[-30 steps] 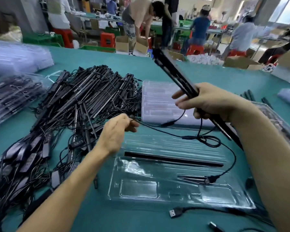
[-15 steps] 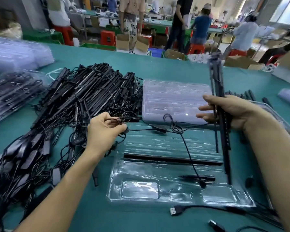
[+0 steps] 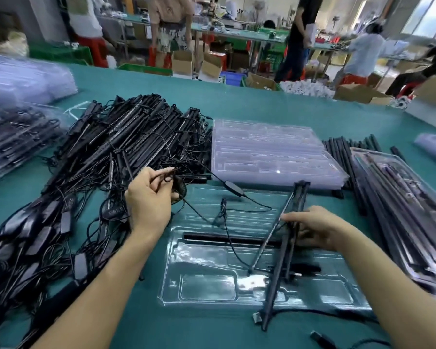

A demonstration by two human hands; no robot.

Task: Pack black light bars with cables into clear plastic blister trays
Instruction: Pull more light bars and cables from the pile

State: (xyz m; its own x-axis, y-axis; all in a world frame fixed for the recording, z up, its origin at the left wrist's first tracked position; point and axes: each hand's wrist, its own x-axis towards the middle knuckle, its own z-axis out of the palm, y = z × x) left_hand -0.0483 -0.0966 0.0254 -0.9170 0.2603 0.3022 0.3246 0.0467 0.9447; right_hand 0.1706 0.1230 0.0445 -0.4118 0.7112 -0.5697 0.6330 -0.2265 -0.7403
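Step in hand: seating. The light bars [image 3: 275, 280] are gripped in the right hand [image 3: 312, 229], fanned above the tray [image 3: 207, 288] under that grip; the cable [image 3: 234, 188] is pinched in the left hand [image 3: 149, 200]. Next, by judgement: bars to be laid flat into slots, cable tucked alongside

Blocked on the left by a heap of cabled light bars [image 3: 126, 147], sprawling close up to the left rim of the open blister tray [image 3: 207, 290]. Walled off behind by a stack of empty blister trays [image 3: 267, 152], just past the tray's far rim. Crowded on the right by packed trays [image 3: 400, 197] and loose black bars [image 3: 342, 152]. Crossed over the tray's right half by a bundle of light bars [image 3: 280, 255] tilted in the right hand [image 3: 312, 227], with a thin cable [image 3: 228, 230] strung over the middle from the left hand [image 3: 149, 205]. Free above the tray's near left pockets. Open teal table [image 3: 199, 328] between the forearms, except for a USB plug [image 3: 257, 317] just beyond the tray's near rim. Wide bare strip beyond heap and stack.
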